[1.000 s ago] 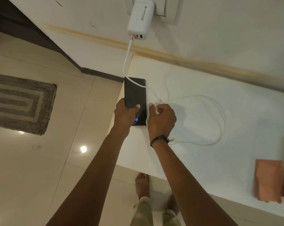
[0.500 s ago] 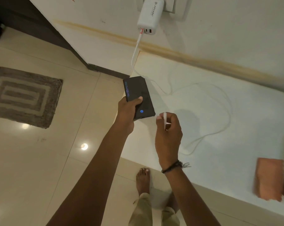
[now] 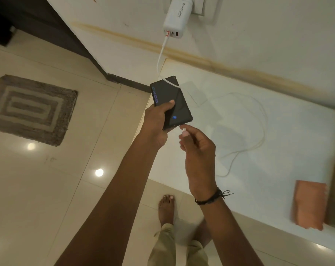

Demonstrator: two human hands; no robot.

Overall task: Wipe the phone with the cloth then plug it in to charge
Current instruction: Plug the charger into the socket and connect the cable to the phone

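Observation:
My left hand grips a black phone, lifted off the white counter, screen up with a blue fingerprint icon lit. My right hand pinches the white plug of the charging cable, its tip just below the phone's bottom edge, a small gap between them. The white cable loops over the counter and runs across the phone's top corner up to a white charger in the wall socket. An orange cloth lies at the counter's right front edge.
The counter's left end stops beside the phone, with beige tiled floor below. A grey patterned mat lies on the floor at left. My bare foot stands under the counter's front edge. A dark doorway is at upper left.
The phone was lying on the counter; my left hand has lifted and tilted it. My right hand picked up the cable plug and brought it close to the phone's bottom edge.

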